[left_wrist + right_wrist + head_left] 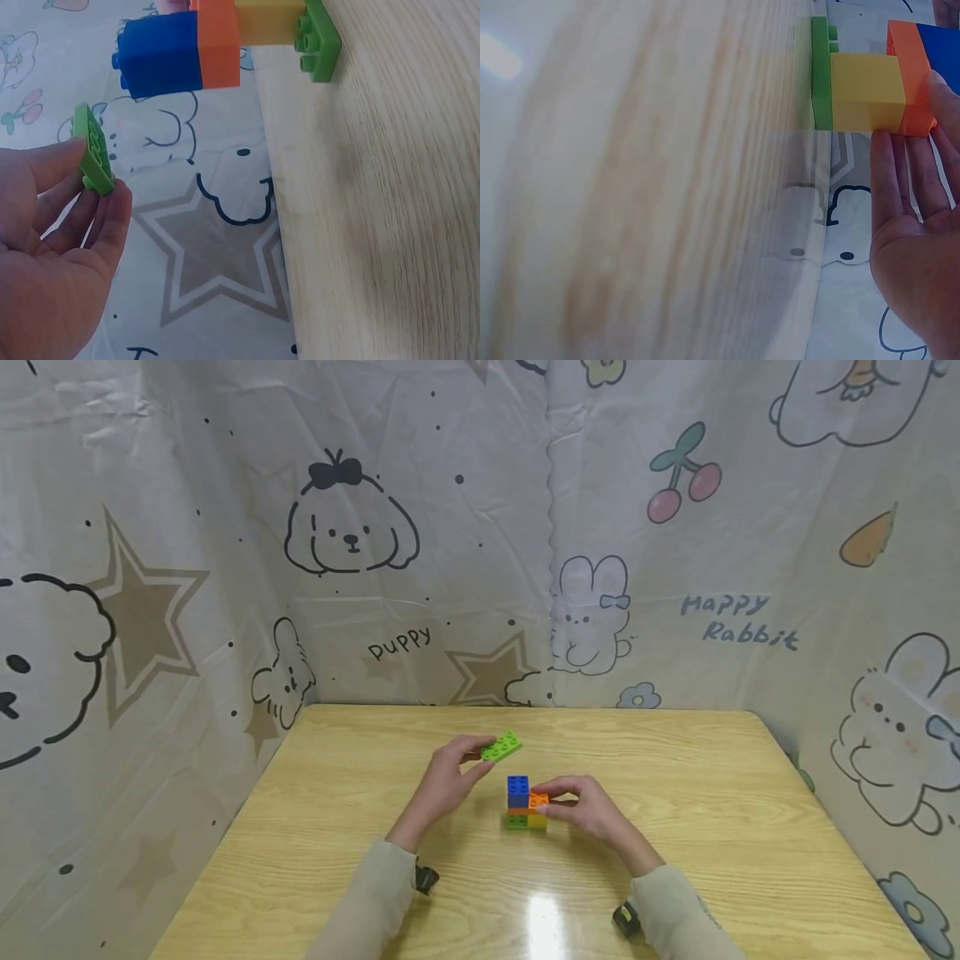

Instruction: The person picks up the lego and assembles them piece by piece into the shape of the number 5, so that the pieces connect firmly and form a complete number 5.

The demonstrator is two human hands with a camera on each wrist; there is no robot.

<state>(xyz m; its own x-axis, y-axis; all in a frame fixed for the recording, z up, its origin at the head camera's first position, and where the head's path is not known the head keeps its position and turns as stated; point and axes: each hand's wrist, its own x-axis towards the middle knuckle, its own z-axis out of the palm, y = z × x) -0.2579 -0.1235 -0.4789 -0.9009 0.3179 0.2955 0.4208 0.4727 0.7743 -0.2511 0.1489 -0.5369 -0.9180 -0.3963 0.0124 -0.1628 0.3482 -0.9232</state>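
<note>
My left hand (447, 779) pinches a flat light-green toy building plate (502, 747) between thumb and fingers, raised behind and left of a small block stack. At the stack's bottom lies a green plate (324, 46) on the table. A yellow brick (866, 91) stands on part of it, with an orange plate (219, 45) across the yellow one. On the orange plate's left half sits a blue brick (517, 787). My right hand (588, 810) holds the orange plate at its right end, thumb on one side and fingers on the other. The held green plate touches nothing else.
The wooden table (315, 827) reaches back to a printed curtain (480, 527), which also hangs along both sides. Dark wrist cameras (427, 880) sit by both sleeves. Light glares off the table's front middle.
</note>
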